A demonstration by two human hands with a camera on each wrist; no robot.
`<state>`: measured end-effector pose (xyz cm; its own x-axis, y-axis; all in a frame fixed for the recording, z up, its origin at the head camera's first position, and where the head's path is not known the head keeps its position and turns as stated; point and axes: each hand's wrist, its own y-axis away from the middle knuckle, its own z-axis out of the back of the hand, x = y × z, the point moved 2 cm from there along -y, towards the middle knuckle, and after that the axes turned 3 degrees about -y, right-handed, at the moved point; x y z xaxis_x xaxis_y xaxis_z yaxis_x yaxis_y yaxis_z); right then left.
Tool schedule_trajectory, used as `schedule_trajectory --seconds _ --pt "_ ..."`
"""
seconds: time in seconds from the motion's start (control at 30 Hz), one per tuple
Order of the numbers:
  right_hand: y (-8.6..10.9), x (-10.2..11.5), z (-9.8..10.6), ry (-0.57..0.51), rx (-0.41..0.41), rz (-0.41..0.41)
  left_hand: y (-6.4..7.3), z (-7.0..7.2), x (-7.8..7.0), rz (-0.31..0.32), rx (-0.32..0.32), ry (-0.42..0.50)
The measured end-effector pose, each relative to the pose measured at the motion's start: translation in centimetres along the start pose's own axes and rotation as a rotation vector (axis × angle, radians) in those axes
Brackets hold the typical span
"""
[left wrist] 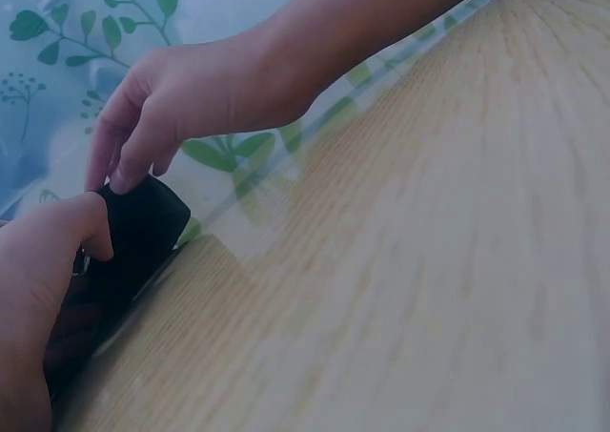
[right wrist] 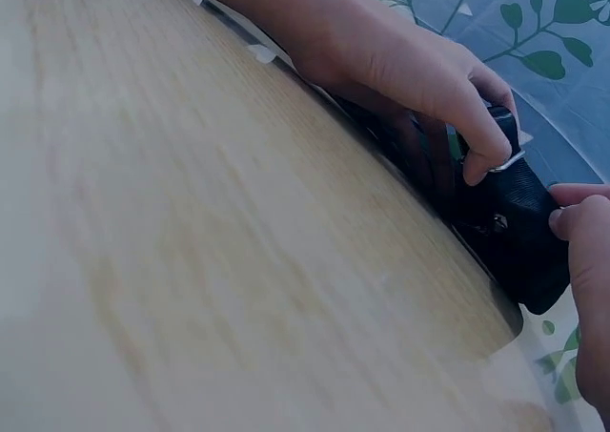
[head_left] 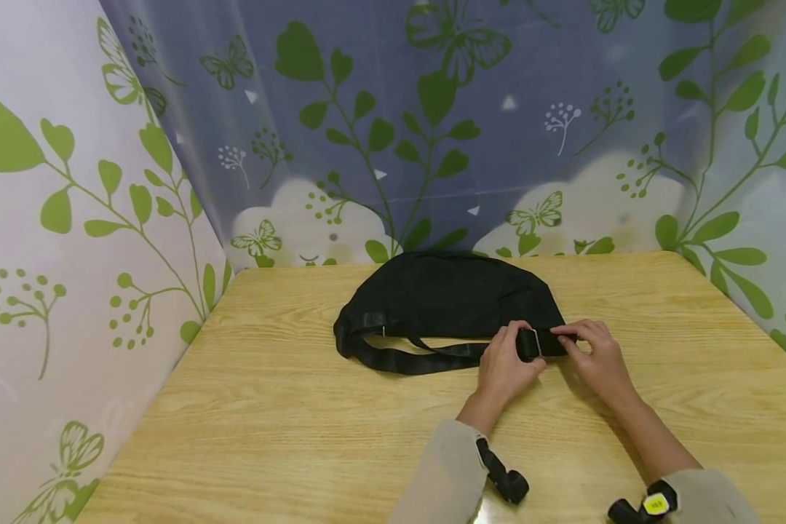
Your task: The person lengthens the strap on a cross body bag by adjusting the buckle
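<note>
A black, round-topped cloth bag [head_left: 455, 295] lies just beyond both hands. The left hand [head_left: 506, 366] grips its black strap [head_left: 399, 362] at a silvery buckle [head_left: 536, 343]; the right hand [head_left: 597, 362] pinches black fabric [head_left: 552, 343] beside it.

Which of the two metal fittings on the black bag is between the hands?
The right metal fitting in the head view, between left hand and right hand; the left metal fitting lies apart from both.
</note>
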<state>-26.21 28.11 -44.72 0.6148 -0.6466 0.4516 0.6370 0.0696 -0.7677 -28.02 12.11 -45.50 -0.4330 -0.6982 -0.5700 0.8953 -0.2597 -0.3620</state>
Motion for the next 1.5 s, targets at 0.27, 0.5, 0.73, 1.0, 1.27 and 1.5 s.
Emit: schedule_trajectory --seconds 0.27,0.5,0.73,1.0,1.27,1.5 --pt "0.32 0.24 0.05 -0.079 0.076 -0.007 0.29 0.14 -0.07 -0.049 0.004 -0.067" --pt "0.55 0.21 -0.12 -0.072 0.11 0.023 0.43 -0.04 -0.02 -0.109 0.013 -0.135" --pt "0.32 0.18 -0.11 -0.037 0.08 0.039 0.35 0.05 -0.06 -0.09 0.0 -0.129" --pt "0.05 0.14 -0.03 0.001 0.017 -0.04 0.11 0.29 0.08 -0.045 -0.093 -0.109" --pt "-0.09 0.09 0.09 0.001 -0.003 -0.08 0.07 0.28 0.11 -0.044 -0.133 -0.118" --pt "-0.23 0.11 0.26 0.021 -0.022 -0.126 0.05 0.43 0.01 -0.034 -0.154 -0.121"
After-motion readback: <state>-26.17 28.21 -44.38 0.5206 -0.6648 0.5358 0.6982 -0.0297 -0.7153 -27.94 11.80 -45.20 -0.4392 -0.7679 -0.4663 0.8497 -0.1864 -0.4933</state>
